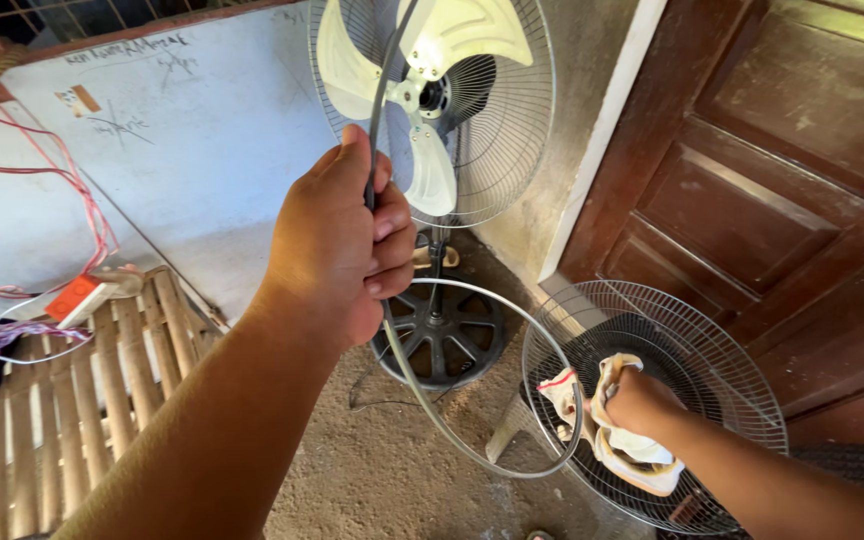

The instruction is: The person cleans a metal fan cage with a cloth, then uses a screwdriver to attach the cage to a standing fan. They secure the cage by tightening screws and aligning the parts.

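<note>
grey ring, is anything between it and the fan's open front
Nothing visible does. The left hand holds the grey ring up in front of the stand fan; its cream blades are bare. The loose wire grille lies aside under the right hand.

Two hands in view: left hand (pixel 337 240), right hand (pixel 637 400). One grey ring (pixel 472 375). One cream cloth (pixel 617 435). One stand fan (pixel 437 110), three cream blades on it, one round base (pixel 442 340). Two wire grilles: one rear grille on the fan, one loose grille (pixel 692 360). One brown door (pixel 772 170). One bamboo bench (pixel 82 400). One orange plug block (pixel 74 296).
</note>
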